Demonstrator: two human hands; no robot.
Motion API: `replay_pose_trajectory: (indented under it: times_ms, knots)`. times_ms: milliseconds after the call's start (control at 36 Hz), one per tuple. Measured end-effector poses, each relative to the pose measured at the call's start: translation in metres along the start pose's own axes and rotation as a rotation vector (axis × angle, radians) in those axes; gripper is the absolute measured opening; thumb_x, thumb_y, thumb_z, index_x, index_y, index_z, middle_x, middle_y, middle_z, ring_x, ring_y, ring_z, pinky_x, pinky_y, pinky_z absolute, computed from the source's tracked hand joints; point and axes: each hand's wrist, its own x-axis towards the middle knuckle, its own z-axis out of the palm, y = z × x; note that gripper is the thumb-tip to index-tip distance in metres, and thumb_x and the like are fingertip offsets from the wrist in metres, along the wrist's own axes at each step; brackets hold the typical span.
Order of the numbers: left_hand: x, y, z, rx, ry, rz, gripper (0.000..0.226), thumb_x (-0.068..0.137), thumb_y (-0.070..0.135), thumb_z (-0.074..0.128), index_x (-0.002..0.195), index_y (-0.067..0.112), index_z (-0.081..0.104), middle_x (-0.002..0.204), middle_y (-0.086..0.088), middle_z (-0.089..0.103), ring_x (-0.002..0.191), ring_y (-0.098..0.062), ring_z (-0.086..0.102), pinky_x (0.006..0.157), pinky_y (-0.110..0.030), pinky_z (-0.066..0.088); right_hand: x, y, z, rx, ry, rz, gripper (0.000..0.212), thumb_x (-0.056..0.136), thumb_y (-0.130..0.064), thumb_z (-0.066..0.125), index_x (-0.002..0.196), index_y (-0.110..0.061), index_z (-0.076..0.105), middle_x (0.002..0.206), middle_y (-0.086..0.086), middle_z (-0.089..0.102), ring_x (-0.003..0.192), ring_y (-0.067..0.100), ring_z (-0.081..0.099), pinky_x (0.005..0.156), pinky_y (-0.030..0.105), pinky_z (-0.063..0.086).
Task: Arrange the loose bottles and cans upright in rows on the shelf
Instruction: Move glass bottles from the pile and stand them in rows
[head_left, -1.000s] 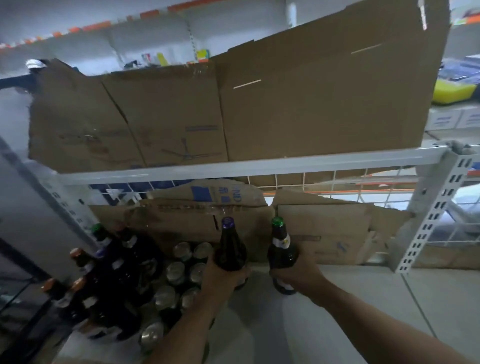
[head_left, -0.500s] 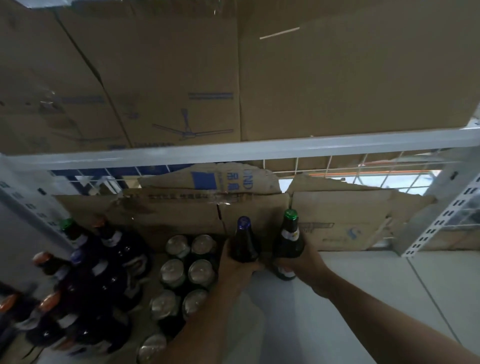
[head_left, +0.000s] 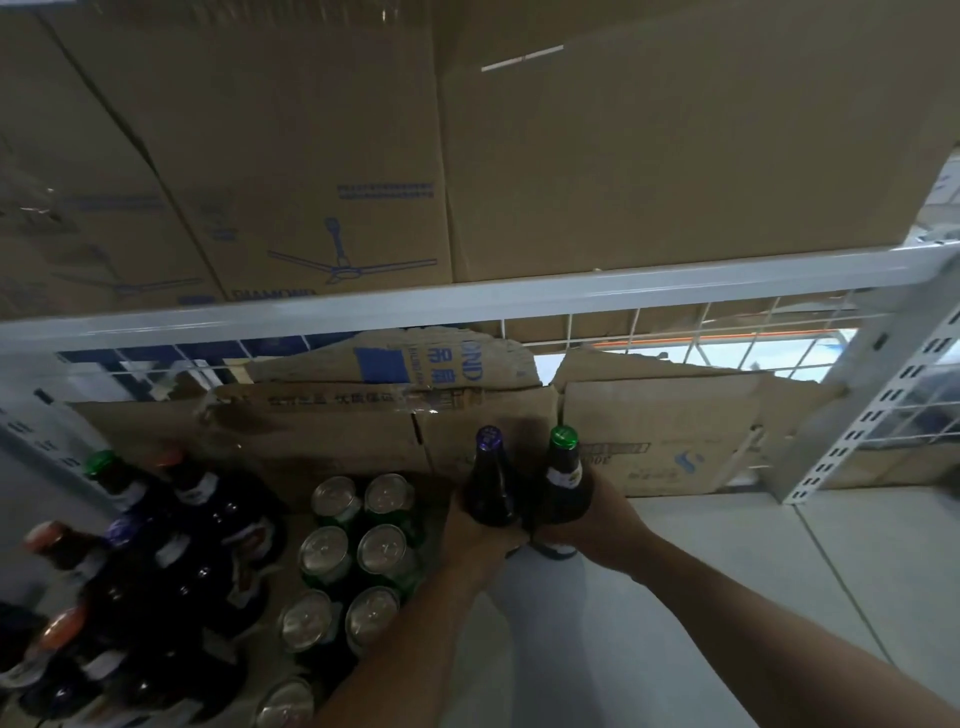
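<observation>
Purple-capped bottle (head_left: 491, 483): gripped upright by the left hand (head_left: 480, 540). Green-capped bottle (head_left: 563, 480): gripped upright by the right hand (head_left: 605, 527). Both are held side by side just right of the cans (head_left: 358, 545) on the shelf (head_left: 727, 597).

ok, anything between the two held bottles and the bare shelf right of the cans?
Nothing visible. Left hand holds the purple-cap bottle, right hand the green-cap bottle, both upright over bare shelf beside the cans; cardboard is only behind.
</observation>
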Motion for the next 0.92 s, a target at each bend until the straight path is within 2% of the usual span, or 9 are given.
replay_pose_trajectory:
  times_ms: [56,167,306,472,583,722,806,861,917]
  knots:
    - [-0.002,0.001,0.0,-0.01,-0.003,-0.008,0.095,0.065,0.0,0.09,0.147,0.017,0.046,0.139,-0.008,0.059,0.129,-0.031,0.055,0.107,-0.047,0.048,-0.001,0.001,0.003,-0.017,0.021,0.003,0.043,0.062,-0.029,0.089,0.098,-0.026,0.067,0.089,-0.007,0.073,0.087,0.003,0.069,0.076,0.021,0.057]
    - [-0.003,0.001,0.001,-0.011,-0.027,-0.012,0.098,0.061,0.01,0.094,0.147,0.02,0.048,0.139,-0.006,0.06,0.13,-0.031,0.055,0.108,-0.054,0.047,-0.003,0.001,0.006,-0.006,0.055,0.028,0.051,0.057,-0.039,0.085,0.102,-0.029,0.062,0.092,-0.007,0.07,0.089,0.008,0.067,0.078,0.027,0.059]
    - [0.003,-0.01,0.003,-0.053,-0.023,0.03,0.125,0.03,0.046,0.089,0.147,0.025,0.049,0.138,-0.003,0.062,0.126,-0.027,0.059,0.106,-0.055,0.049,-0.002,-0.002,0.01,0.046,0.077,0.075,0.062,0.055,-0.039,0.089,0.108,-0.027,0.061,0.1,-0.008,0.069,0.096,0.005,0.064,0.079,0.018,0.054]
    - [-0.004,-0.003,0.001,-0.022,-0.021,0.004,0.099,0.063,0.008,0.093,0.149,0.02,0.046,0.141,-0.005,0.059,0.128,-0.029,0.056,0.109,-0.053,0.047,-0.003,-0.002,0.01,0.056,0.091,0.071,0.069,0.053,-0.042,0.094,0.112,-0.026,0.061,0.104,-0.008,0.07,0.101,0.003,0.065,0.088,0.02,0.056]
    - [-0.007,0.004,-0.005,0.042,-0.032,-0.028,0.105,0.064,-0.006,0.089,0.151,0.015,0.036,0.145,-0.012,0.053,0.135,-0.035,0.05,0.11,-0.054,0.044,-0.013,-0.015,0.003,0.085,0.053,0.055,0.059,0.064,-0.008,0.094,0.103,-0.031,0.056,0.099,-0.008,0.066,0.094,0.005,0.065,0.068,0.005,0.052]
    - [-0.025,0.014,-0.014,0.071,-0.029,0.043,0.107,0.061,-0.007,0.091,0.15,0.016,0.037,0.142,-0.006,0.057,0.133,-0.028,0.052,0.11,-0.049,0.046,-0.032,-0.035,-0.021,0.167,-0.026,0.001,0.056,0.07,0.014,0.084,0.096,-0.027,0.056,0.094,-0.006,0.067,0.08,-0.013,0.067,0.067,0.006,0.053]
    - [-0.019,0.003,-0.018,0.079,0.008,0.128,0.1,0.047,0.009,0.098,0.135,0.021,0.052,0.127,0.001,0.068,0.121,-0.023,0.062,0.1,-0.052,0.054,-0.042,-0.037,-0.039,0.185,-0.056,-0.038,0.059,0.07,0.01,0.087,0.112,-0.02,0.059,0.104,-0.006,0.069,0.09,-0.015,0.066,0.083,0.011,0.057]
    - [-0.03,0.008,-0.019,0.123,0.023,0.146,0.087,0.044,0.017,0.1,0.121,0.021,0.06,0.114,0.002,0.073,0.111,-0.025,0.069,0.089,-0.05,0.06,-0.051,-0.04,-0.051,0.207,-0.058,-0.066,0.062,0.072,0.005,0.089,0.119,-0.021,0.058,0.11,-0.012,0.068,0.092,-0.019,0.063,0.079,0.005,0.053]
    - [-0.062,0.023,-0.015,0.102,0.079,0.173,0.077,0.054,0.004,0.096,0.117,0.018,0.055,0.109,0.0,0.07,0.102,-0.019,0.069,0.078,-0.036,0.062,-0.061,-0.041,-0.063,0.223,-0.057,-0.078,0.058,0.073,0.002,0.089,0.113,-0.028,0.059,0.107,-0.019,0.066,0.089,-0.023,0.061,0.07,0.001,0.049]
